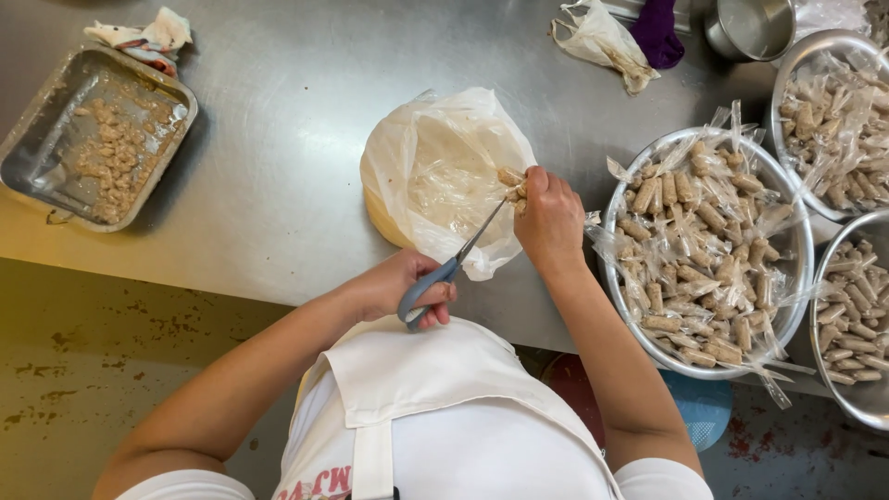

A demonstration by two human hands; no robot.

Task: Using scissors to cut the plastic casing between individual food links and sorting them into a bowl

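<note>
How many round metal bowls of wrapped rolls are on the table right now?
3, all at the right: a big bowl beside the right hand, one at the top right corner, one at the right edge. The last two are cut off; more may lie outside the view.

Metal tray [42,139] with brown crumbs at the tabletop's left edge, crumpled cloth [148,37] behind it. Three steel bowls [798,231] of wrapped brown sticks along the right edge. Far edge: steel cup [755,26], purple item [657,30], possibly cloth.
</note>
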